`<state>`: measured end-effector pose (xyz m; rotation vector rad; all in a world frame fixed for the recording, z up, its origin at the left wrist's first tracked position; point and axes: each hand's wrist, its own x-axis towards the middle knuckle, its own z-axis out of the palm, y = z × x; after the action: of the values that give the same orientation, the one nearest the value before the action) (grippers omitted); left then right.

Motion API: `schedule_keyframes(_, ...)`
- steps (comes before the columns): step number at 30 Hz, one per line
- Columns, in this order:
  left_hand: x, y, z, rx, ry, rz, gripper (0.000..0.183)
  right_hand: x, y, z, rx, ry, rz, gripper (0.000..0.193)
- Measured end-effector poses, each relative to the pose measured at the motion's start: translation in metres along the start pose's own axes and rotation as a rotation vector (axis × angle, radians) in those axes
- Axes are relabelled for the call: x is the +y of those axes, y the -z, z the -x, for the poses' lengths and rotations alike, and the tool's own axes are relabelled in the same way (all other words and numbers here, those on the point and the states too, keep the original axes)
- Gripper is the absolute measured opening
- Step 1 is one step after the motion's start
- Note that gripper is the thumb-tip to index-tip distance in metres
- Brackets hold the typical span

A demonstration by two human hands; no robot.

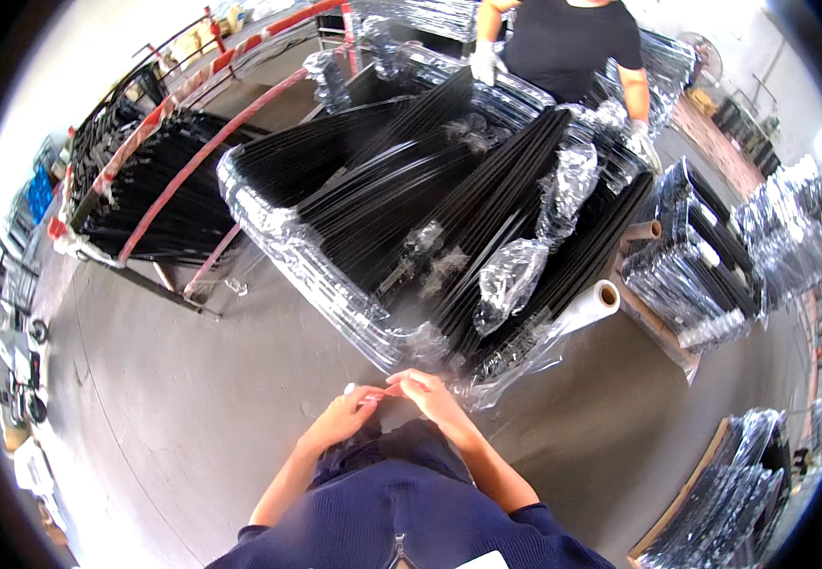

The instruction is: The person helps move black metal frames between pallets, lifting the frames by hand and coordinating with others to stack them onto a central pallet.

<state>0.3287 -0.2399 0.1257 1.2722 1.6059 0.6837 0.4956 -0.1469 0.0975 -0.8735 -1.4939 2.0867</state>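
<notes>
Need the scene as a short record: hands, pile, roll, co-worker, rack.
Hands: left hand and right hand bare, close together at the near corner; any held item unclear
Pile: long black pieces, partly under clear film
Roll: pale, brown core, right side
Co-worker: far side, white gloves
Rack: left, red rails

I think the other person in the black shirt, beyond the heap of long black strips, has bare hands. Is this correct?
Not bare: the head view shows the person wearing white gloves. The black shirt and place beyond the strips are right.
</notes>
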Motion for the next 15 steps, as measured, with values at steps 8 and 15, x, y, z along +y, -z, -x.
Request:
schedule_keyframes(8,-0.037,0.071,0.015,-0.012,-0.095,0.099,0.028,-0.005,-0.076,-0.033,-0.063,-0.068,0.182,0.024)
schedule_keyframes(15,-0.134,0.182,0.062,0.147,-0.084,0.200,0.025,0.006,-0.176,-0.095,0.032,-0.031,0.126,0.026)
